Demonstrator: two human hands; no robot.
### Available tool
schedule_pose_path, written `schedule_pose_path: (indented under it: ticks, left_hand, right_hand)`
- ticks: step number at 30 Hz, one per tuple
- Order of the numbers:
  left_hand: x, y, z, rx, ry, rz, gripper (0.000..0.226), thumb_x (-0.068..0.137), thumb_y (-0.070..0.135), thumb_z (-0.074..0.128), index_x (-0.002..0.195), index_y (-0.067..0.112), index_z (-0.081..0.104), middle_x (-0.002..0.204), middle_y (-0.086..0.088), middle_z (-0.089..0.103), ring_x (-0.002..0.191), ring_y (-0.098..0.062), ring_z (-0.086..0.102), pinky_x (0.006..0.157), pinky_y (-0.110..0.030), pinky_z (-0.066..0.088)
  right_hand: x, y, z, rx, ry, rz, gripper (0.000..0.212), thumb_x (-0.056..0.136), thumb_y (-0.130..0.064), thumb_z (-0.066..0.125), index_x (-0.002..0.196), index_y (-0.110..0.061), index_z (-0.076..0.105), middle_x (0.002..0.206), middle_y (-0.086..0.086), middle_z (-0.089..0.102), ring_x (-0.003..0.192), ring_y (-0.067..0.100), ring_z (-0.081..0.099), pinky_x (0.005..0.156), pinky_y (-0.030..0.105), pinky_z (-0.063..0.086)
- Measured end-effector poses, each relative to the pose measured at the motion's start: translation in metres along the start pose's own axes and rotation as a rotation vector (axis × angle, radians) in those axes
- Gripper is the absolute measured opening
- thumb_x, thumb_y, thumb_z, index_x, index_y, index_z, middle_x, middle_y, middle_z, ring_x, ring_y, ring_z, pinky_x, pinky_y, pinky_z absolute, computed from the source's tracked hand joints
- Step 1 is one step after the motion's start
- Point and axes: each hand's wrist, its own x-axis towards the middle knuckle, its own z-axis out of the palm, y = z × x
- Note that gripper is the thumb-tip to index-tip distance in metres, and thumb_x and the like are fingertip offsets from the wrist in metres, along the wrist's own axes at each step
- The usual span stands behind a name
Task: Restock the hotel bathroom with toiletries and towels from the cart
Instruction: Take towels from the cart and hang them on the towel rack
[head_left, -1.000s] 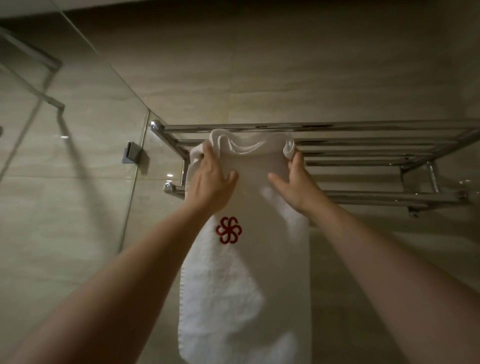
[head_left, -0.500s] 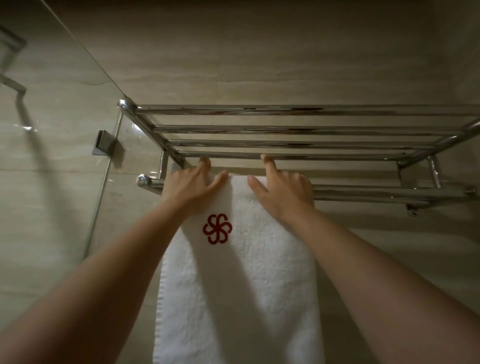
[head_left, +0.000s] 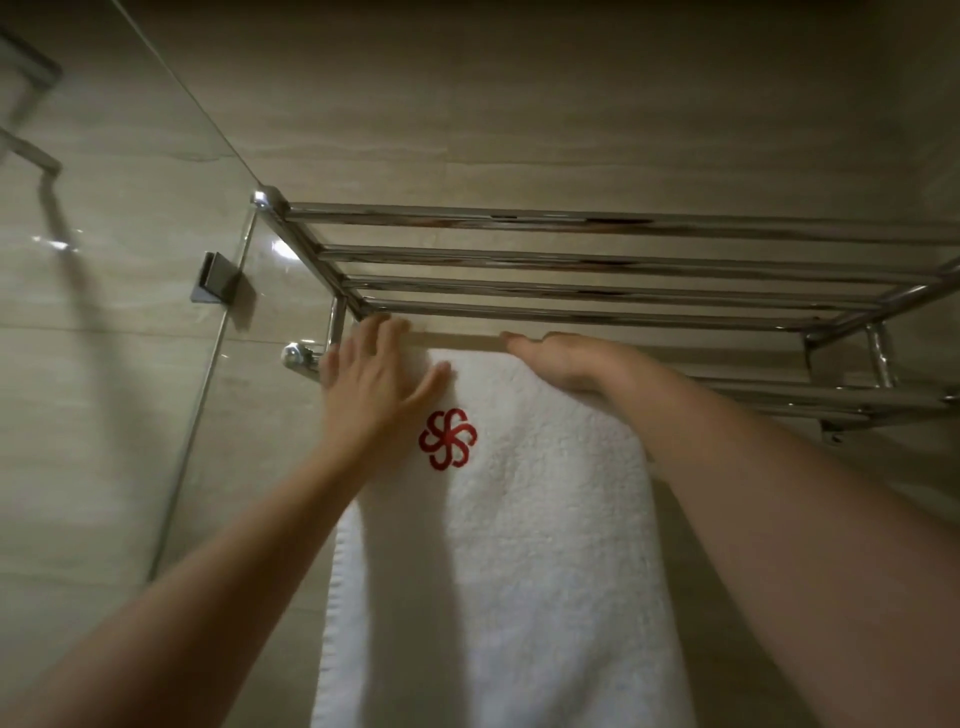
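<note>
A white towel (head_left: 519, 545) hangs over the lower bar (head_left: 831, 400) of a chrome towel rack (head_left: 571, 260) fixed to the tiled wall (head_left: 519, 104). It sits at the left end of that bar and drops straight down out of view. A red pinwheel emblem (head_left: 448, 439) is stitched near its upper left corner.

The left hand (head_left: 374, 384) rests flat on the towel's upper left corner. Its fingers (head_left: 387, 332) are straight and spread, reaching up to the fold, with the thumb pointing toward the emblem; it grips nothing.

The right hand (head_left: 566, 358) lies along the top of the fold over the bar. Its fingers (head_left: 524, 343) are stretched out together and point left, pressing on the cloth rather than curling round it.

The rack's upper shelf of four rails runs above both hands. A glass panel (head_left: 130, 260) stands to the left, held to the wall by a metal clip (head_left: 215, 278).
</note>
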Motion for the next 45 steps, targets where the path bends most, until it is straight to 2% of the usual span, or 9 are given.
schedule_pose_path:
  ticks: [6, 10, 19, 24, 26, 30, 33, 37, 45]
  left_hand:
    - [-0.052, -0.014, -0.006, -0.749, -0.084, -0.679, 0.053, 0.083, 0.038, 0.064, 0.122, 0.011, 0.04, 0.106, -0.009, 0.058, 0.09, -0.023, 0.06, 0.074, -0.035, 0.052]
    - [-0.049, -0.012, -0.018, -0.768, -0.177, -0.619, 0.023, 0.09, 0.029, 0.058, 0.098, 0.008, 0.063, 0.085, -0.007, 0.067, 0.068, -0.015, 0.064, 0.046, -0.021, 0.049]
    - [-0.043, -0.002, -0.032, -0.427, -0.236, -0.522, 0.038, 0.094, 0.036, 0.049, 0.116, 0.005, 0.045, 0.099, -0.011, 0.054, 0.077, -0.02, 0.053, 0.057, -0.03, 0.041]
    - [-0.049, 0.002, -0.035, -0.516, -0.186, -0.535, 0.041, 0.093, 0.035, 0.052, 0.119, 0.008, 0.036, 0.096, -0.006, 0.051, 0.07, -0.012, 0.052, 0.049, -0.024, 0.04]
    - [-0.049, 0.001, -0.036, -0.591, -0.134, -0.54, 0.042, 0.091, 0.03, 0.055, 0.123, 0.012, 0.035, 0.1, -0.008, 0.053, 0.074, -0.015, 0.056, 0.054, -0.028, 0.046]
    - [-0.048, 0.001, -0.041, -0.765, -0.038, -0.433, 0.052, 0.089, 0.013, 0.059, 0.131, 0.024, 0.031, 0.108, -0.004, 0.051, 0.082, -0.022, 0.062, 0.062, -0.037, 0.056]
    - [-0.035, -0.001, -0.044, -0.713, 0.02, -0.338, 0.044, 0.088, 0.01, 0.058, 0.124, 0.027, 0.04, 0.112, -0.006, 0.051, 0.088, -0.024, 0.06, 0.067, -0.041, 0.057]
    - [0.0, -0.008, -0.044, -0.474, 0.01, -0.289, 0.028, 0.088, 0.015, 0.057, 0.114, 0.025, 0.054, 0.115, -0.012, 0.053, 0.098, -0.032, 0.056, 0.077, -0.048, 0.054]
    - [0.041, -0.013, -0.028, -0.003, -0.199, -0.427, 0.028, 0.095, 0.023, 0.042, 0.119, 0.022, 0.057, 0.124, -0.015, 0.056, 0.118, -0.034, 0.047, 0.102, -0.043, 0.031]
  right_hand:
    - [0.004, 0.003, 0.001, 0.119, -0.033, 0.044, 0.075, 0.089, -0.069, 0.023, 0.144, -0.019, 0.032, 0.151, 0.01, 0.031, 0.134, 0.034, 0.035, 0.103, 0.048, 0.031]
    - [0.0, 0.009, 0.003, 0.1, 0.045, 0.044, 0.082, 0.082, -0.078, 0.022, 0.138, -0.023, 0.042, 0.145, 0.01, 0.041, 0.128, 0.034, 0.041, 0.096, 0.047, 0.035]
    - [-0.053, 0.068, 0.038, -0.351, 0.875, -0.513, 0.05, 0.088, -0.041, 0.031, 0.125, -0.012, 0.049, 0.105, 0.01, 0.058, 0.089, 0.026, 0.053, 0.073, 0.034, 0.042]
    - [-0.074, 0.091, 0.05, -0.515, 0.65, -0.316, 0.066, 0.094, -0.055, 0.025, 0.147, -0.018, 0.012, 0.097, 0.006, 0.066, 0.078, 0.024, 0.062, 0.069, 0.032, 0.046]
    - [-0.077, 0.094, 0.049, -0.206, 0.509, -0.252, 0.069, 0.094, -0.053, 0.029, 0.148, -0.026, -0.003, 0.089, 0.001, 0.065, 0.071, 0.019, 0.063, 0.062, 0.03, 0.05]
    - [-0.073, 0.086, 0.036, 0.532, 0.424, -0.348, 0.053, 0.095, -0.02, 0.05, 0.141, -0.033, 0.03, 0.105, -0.001, 0.06, 0.091, 0.02, 0.065, 0.075, 0.031, 0.057]
    - [-0.068, 0.075, 0.028, 0.394, 0.553, -0.422, 0.033, 0.093, -0.01, 0.052, 0.125, -0.017, 0.057, 0.108, -0.004, 0.059, 0.085, 0.001, 0.057, 0.071, 0.01, 0.046]
    - [-0.05, 0.069, 0.015, 0.257, 0.638, -0.341, 0.032, 0.093, -0.018, 0.052, 0.124, -0.022, 0.06, 0.111, 0.009, 0.058, 0.102, 0.023, 0.054, 0.092, 0.035, 0.045]
    - [-0.032, 0.051, 0.005, 0.107, 0.536, -0.227, 0.024, 0.097, -0.024, 0.043, 0.105, -0.023, 0.065, 0.106, 0.0, 0.065, 0.111, 0.021, 0.051, 0.097, 0.035, 0.029]
